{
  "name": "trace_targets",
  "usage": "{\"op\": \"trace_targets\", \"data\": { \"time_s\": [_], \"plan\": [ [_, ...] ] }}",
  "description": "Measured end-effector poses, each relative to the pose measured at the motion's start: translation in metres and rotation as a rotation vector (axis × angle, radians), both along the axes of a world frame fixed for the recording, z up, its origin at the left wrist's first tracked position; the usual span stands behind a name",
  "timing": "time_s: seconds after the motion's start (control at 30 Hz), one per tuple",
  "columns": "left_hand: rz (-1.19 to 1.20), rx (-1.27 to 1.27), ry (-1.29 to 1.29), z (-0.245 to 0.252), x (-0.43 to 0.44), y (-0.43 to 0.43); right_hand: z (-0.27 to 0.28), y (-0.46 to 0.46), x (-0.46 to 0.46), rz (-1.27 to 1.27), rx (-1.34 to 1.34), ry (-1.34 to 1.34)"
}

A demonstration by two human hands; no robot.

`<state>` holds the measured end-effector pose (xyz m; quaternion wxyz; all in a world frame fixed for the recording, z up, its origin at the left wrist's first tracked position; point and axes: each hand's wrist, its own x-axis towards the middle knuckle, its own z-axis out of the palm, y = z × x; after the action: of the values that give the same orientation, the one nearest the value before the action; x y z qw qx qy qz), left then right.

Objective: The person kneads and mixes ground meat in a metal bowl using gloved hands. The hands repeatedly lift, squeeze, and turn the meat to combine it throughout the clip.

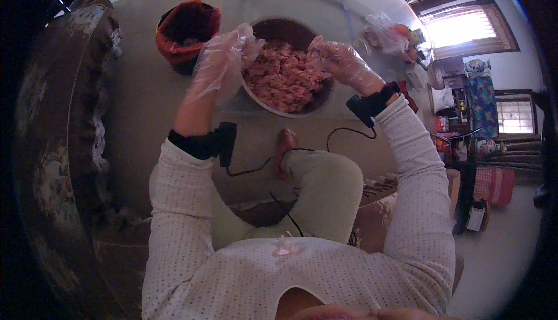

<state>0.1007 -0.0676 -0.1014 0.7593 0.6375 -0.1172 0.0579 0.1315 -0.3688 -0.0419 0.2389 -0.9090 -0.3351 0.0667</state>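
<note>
A large round basin (283, 28) holds a heap of pink minced meat (285, 78). My left hand (231, 49), in a loose clear plastic glove, is at the basin's left rim with its fingers bent. My right hand (338, 60), gloved the same way, is over the right side of the basin. Its fingers are curled, and pinkish bits show on the glove near the fingertips. Glare and creases in the plastic hide whether either hand grips the rim or some meat.
Left of the basin stands a bin with a red-orange liner (170, 49). A transparent sheet (244, 6) lies under the basin. Plastic bags (388, 36) lie at right. Black cables (257, 169) run from the wrist devices past my foot (287, 141). A covered sofa (56, 145) is at left.
</note>
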Motion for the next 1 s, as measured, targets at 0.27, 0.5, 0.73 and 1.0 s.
{"op": "trace_targets", "data": {
  "time_s": [0.27,0.5,0.73,1.0],
  "plan": [
    [-0.15,-0.59,0.282,0.002,-0.003,-0.006,0.018,0.029,-0.024,-0.223,-0.002,0.103],
    [-0.17,-0.3,0.131,-0.011,0.002,0.002,0.02,0.036,-0.039,-0.305,0.222,0.219],
    [-0.159,-0.616,0.281,-0.01,0.0,-0.007,0.022,0.043,-0.052,-0.381,0.259,0.226],
    [-0.154,-0.493,0.255,-0.003,-0.005,-0.007,0.015,0.046,-0.055,-0.423,0.401,0.241]
  ]
}}
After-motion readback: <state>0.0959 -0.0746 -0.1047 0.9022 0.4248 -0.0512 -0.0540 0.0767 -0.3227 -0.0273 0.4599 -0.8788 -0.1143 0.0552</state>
